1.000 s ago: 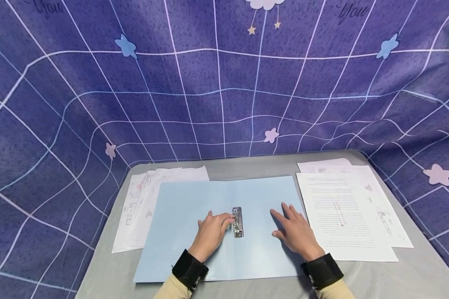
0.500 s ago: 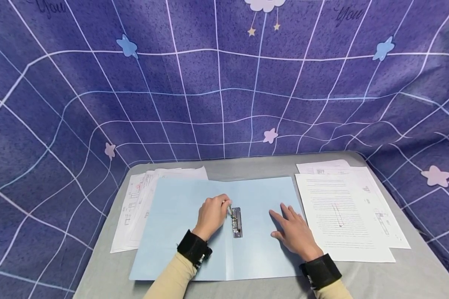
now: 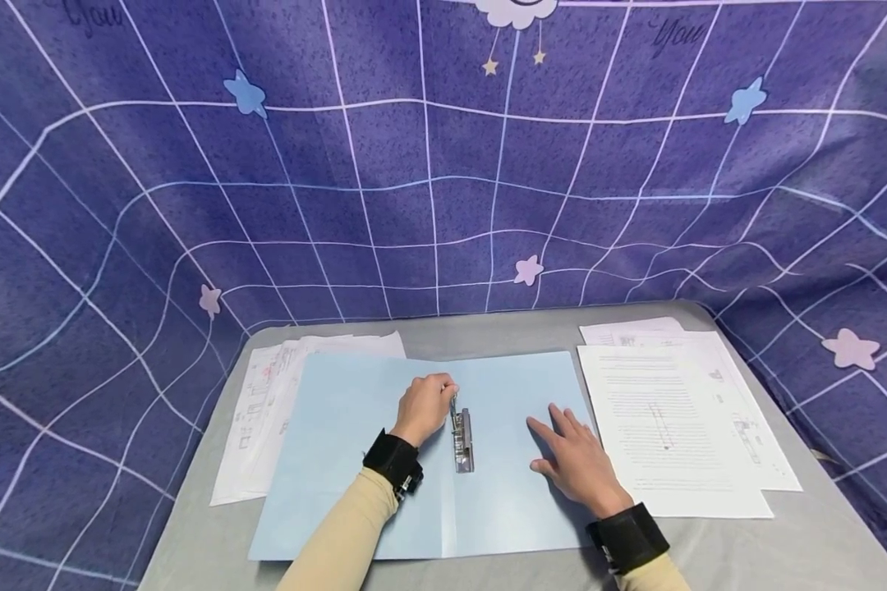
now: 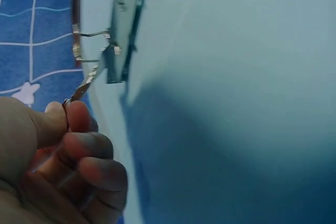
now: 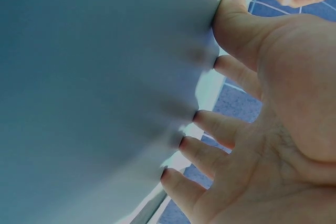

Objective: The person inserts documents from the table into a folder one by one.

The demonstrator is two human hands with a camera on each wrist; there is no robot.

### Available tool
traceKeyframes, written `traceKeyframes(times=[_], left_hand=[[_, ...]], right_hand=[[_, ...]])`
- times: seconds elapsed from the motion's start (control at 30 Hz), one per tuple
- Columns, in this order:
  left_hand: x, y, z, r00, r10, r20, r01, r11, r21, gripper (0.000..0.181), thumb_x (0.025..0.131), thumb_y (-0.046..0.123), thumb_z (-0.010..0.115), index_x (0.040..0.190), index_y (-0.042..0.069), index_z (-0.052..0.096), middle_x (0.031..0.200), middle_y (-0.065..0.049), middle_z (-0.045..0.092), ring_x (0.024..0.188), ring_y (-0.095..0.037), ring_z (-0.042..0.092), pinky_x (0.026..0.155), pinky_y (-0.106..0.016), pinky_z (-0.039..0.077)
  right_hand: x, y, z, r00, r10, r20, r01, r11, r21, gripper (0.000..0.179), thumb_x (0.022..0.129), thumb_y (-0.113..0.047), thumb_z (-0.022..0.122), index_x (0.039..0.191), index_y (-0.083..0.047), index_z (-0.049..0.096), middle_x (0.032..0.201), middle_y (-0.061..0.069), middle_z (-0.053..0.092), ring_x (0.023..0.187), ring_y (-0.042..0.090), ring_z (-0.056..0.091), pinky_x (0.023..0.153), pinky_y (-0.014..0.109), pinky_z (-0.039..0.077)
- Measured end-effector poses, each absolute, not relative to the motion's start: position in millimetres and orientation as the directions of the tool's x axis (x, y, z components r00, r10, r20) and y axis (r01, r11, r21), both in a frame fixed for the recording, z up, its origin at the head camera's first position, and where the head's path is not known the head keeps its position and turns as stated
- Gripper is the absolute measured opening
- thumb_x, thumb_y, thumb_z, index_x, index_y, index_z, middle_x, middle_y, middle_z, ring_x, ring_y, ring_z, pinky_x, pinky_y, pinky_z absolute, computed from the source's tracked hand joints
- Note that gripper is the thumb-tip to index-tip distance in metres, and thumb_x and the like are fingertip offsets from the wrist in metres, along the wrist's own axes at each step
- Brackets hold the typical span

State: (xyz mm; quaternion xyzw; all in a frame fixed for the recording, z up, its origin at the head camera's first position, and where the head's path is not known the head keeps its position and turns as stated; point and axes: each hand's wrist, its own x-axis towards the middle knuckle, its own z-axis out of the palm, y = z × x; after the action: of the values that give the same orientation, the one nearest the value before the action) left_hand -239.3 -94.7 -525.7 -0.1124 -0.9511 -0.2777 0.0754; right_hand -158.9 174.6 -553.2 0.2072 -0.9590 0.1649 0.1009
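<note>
A light blue folder (image 3: 513,509) lies spread flat on the table, with a metal lever clip (image 3: 463,443) fixed near its fold. My left hand (image 3: 425,408) is at the clip's far end and pinches its lever (image 4: 84,85) between thumb and forefinger. In the left wrist view the lever is raised from the clip's base (image 4: 125,24), and the clip's bar stands apart from that base on thin prongs. My right hand (image 3: 580,461) rests with spread fingers on the folder's right cover. Its fingertips touch the surface in the right wrist view.
Loose papers (image 3: 262,410) lie at the left, partly under the folder. More printed sheets (image 3: 668,427) overlap at the right, beside the folder's edge. The grey table (image 3: 488,328) ends at a purple-blue curtain (image 3: 384,213) behind and at both sides.
My left hand has moved from the clip's side to beyond its far end, swinging the lever up and away. The right hand stays in place on the cover.
</note>
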Motion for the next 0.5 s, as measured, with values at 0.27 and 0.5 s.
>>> traceKeyframes(times=[0.27, 0.5], left_hand=[[-250, -94, -542, -0.968, 0.162, 0.19, 0.241, 0.814, 0.529, 0.024, 0.093, 0.026, 0.057, 0.071, 0.015, 0.057, 0.058, 0.002, 0.044, 0.051, -0.017, 0.042, 0.051, -0.032, 0.033], [-254, -93, -548, -0.969, 0.169, 0.179, 0.24, 0.809, 0.537, 0.023, 0.092, 0.025, 0.057, 0.071, 0.016, 0.058, 0.059, 0.002, 0.045, 0.052, -0.017, 0.042, 0.051, -0.033, 0.034]], right_hand=[[-159, 174, -555, -0.898, -0.362, 0.252, -0.424, 0.865, -0.269, 0.065, 0.075, -0.04, 0.073, 0.132, -0.016, 0.053, 0.139, 0.024, 0.039, 0.127, 0.042, 0.032, 0.095, 0.062, 0.032], [-160, 175, -555, -0.892, -0.365, 0.268, -0.433, 0.861, -0.268, 0.065, 0.074, -0.04, 0.074, 0.131, -0.015, 0.054, 0.138, 0.024, 0.04, 0.126, 0.043, 0.033, 0.094, 0.062, 0.033]])
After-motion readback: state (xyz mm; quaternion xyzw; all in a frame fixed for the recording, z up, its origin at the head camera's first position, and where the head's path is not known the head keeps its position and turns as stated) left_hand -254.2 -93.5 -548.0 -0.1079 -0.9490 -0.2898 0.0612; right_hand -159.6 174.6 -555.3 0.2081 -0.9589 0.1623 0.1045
